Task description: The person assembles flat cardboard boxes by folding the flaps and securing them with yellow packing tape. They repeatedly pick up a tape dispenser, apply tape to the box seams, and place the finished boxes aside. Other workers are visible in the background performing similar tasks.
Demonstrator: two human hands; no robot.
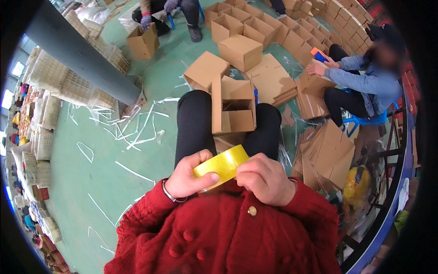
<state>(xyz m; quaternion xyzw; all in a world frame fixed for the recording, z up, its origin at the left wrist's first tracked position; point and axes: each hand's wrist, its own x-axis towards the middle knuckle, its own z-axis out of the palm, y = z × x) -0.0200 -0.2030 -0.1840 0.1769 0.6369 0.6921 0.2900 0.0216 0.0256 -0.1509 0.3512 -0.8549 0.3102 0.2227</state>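
A roll of yellow packing tape (221, 165) is held in front of my red knit cardigan. My left hand (188, 176) grips its left side, thumb on the near face. At the roll's right edge my right hand (265, 179) is closed, fingers curled and pinching there; whether a loose tape end lies between them is hidden. Just beyond the hands, a cardboard box (233, 105) with raised flaps sits between my knees, its open side toward me.
Flattened cardboard (272, 80) lies ahead, and a leaning stack of flat cartons (325, 153) stands to the right. A co-worker (365, 84) sits there with an orange-and-blue tool (319, 55). White strapping scraps (132, 130) litter the green floor near a grey pillar (86, 55).
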